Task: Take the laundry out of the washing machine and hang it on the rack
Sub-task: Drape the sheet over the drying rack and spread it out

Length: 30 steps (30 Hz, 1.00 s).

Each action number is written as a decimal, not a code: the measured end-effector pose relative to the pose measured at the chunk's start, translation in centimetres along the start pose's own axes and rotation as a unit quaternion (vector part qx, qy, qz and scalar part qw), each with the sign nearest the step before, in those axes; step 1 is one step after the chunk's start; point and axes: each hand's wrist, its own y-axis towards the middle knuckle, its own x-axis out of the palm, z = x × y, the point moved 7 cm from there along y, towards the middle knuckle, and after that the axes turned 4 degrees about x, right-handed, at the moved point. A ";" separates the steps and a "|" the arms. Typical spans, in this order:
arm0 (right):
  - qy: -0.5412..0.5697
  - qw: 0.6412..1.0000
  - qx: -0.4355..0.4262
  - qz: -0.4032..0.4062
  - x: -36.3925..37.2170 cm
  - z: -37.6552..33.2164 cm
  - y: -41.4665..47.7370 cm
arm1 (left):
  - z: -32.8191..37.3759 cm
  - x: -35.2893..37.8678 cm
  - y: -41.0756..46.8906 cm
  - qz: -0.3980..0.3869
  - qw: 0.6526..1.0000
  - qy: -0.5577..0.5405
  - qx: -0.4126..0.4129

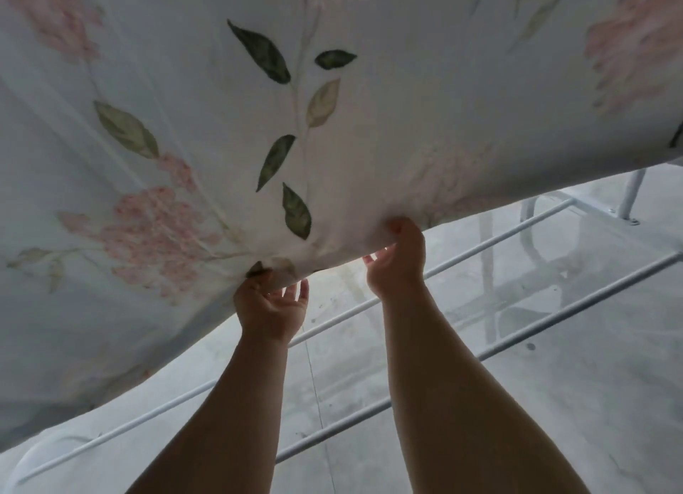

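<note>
Floral sheet [229, 131], white with pink blossom clusters and green leaves, filled the upper and left parts of the view, spread wide and sagging toward its near hem. At lower left a pale fold of cloth [55, 453] lay behind one white bar; whether it belonged to the same sheet could not be told. The left hand [271, 310] was raised to the hem, its thumb pressed into the fabric from above and the fingers reaching up beneath the edge, so that it pinched the sheet. Just beside it, slightly higher, the right hand [397, 264] held the same hem, thumb on the upper face and fingers curled under the edge. Both forearms rose from the bottom of the view. Beneath and to the right of the hands, the parallel white bars of the drying rack [491, 240] ran diagonally upward to the right, uncovered here, with the sheet lying above them. Through the bars showed a grey concrete floor [554, 401] bearing stains. At far right a white rack leg [634, 194] emerged from under the sheet's edge.
</note>
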 end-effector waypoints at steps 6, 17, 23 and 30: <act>0.033 0.999 -0.034 -0.005 -1.7 -4.2 0.3 | -3.3 1.3 1.3 -0.099 0.993 -0.044 -0.037; -0.142 0.978 -0.129 0.088 -2.9 -7.8 -1.0 | -8.4 4.8 -0.8 -0.332 0.935 0.060 -0.109; -0.239 0.960 -0.129 0.067 -4.6 -7.9 -0.9 | -9.6 3.7 2.1 -0.197 0.971 0.048 -0.126; -0.199 0.969 -0.136 0.060 -4.2 -9.1 -1.2 | -11.3 5.4 1.6 -0.192 0.964 -0.021 -0.183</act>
